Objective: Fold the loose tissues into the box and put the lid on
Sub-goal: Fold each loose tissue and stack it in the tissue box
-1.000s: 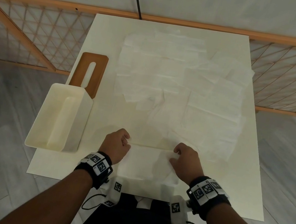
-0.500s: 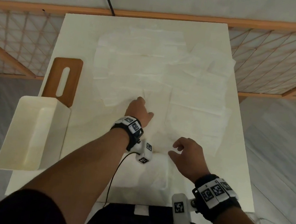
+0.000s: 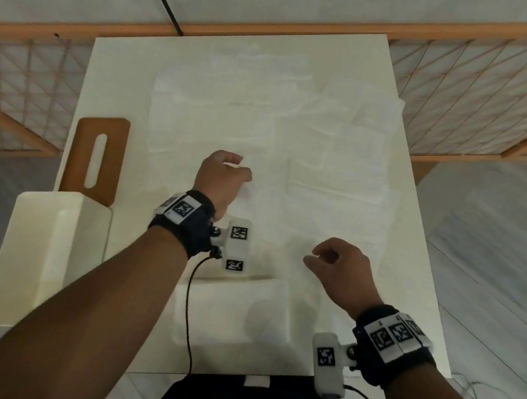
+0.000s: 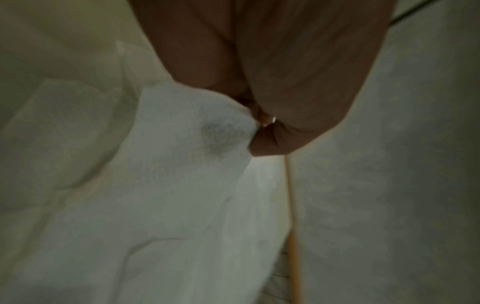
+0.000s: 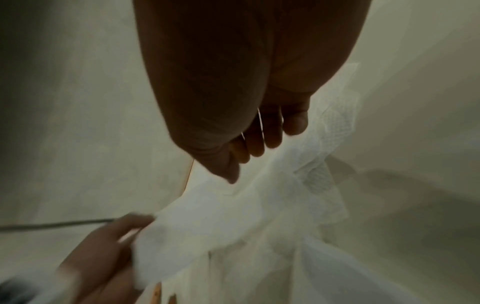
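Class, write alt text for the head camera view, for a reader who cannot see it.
A person's left hand pinches a tissue from loose sheets on a white table; the right hand hovers curled nearby. At left, an open cream box and its brown slotted lid.

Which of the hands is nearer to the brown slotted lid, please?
Left. The left hand is out over the loose tissues, to the right of the lid; the right hand is farther right and nearer the body.

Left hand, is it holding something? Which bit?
Yes. The left hand pinches a loose tissue by its edge, between thumb and fingers. Whether the right hand holds anything cannot be told.
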`<state>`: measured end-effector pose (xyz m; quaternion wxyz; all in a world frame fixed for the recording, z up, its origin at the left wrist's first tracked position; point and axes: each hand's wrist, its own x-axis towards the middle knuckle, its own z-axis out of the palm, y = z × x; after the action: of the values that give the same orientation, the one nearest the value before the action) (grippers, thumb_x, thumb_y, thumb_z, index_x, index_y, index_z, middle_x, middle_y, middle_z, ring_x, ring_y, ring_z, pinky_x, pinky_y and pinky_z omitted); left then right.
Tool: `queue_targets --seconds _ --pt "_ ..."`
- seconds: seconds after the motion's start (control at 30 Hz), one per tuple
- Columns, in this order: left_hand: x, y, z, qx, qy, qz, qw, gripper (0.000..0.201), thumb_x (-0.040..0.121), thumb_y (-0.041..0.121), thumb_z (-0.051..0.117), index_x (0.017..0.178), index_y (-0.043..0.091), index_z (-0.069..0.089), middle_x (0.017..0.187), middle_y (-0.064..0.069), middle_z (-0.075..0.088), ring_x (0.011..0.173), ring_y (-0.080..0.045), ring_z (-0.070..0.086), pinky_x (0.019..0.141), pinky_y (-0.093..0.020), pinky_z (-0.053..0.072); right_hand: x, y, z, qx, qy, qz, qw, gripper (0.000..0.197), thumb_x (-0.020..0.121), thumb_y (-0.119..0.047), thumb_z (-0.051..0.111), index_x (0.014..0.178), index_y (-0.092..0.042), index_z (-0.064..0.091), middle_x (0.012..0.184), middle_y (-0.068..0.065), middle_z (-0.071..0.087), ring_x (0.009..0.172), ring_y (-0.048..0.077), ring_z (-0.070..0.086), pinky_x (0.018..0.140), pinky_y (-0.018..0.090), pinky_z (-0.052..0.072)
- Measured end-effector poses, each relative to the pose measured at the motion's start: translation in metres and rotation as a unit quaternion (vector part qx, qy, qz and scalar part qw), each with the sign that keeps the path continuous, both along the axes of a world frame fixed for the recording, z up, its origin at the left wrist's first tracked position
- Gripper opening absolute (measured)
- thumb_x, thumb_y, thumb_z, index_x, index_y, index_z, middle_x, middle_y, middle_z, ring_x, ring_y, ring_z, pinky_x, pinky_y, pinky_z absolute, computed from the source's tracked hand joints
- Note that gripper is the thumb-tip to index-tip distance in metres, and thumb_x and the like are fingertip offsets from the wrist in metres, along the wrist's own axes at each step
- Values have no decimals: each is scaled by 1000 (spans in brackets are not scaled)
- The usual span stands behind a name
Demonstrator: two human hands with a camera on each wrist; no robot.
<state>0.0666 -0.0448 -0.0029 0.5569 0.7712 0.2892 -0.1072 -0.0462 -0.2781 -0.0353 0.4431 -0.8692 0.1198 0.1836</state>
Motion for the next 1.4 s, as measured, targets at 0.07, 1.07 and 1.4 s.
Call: queue_targets --seconds 0.07,1.07,1.4 --pt "-12 9 28 -96 -2 11 995 25 84 1 65 104 17 64 105 -8 67 94 -27 67 78 -39 58 8 5 5 91 31 -59 994 20 82 -37 76 83 -18 69 82 -1 69 77 16 64 68 28 51" --pt "-137 119 92 -133 -125 -38 982 31 90 -3 63 113 18 67 111 -3 75 104 -23 71 92 -45 55 39 92 104 410 53 -54 909 46 92 -2 65 135 -9 50 105 16 75 89 28 74 76 38 60" --pt "-146 118 88 -122 -128 -65 982 25 93 2 62 112 15 72 112 -3 75 106 -23 70 92 -43 55 30 86 92 332 222 -56 915 33 85 -21 74 105 6 73 111 25 72 101 43 69 97 57 52"
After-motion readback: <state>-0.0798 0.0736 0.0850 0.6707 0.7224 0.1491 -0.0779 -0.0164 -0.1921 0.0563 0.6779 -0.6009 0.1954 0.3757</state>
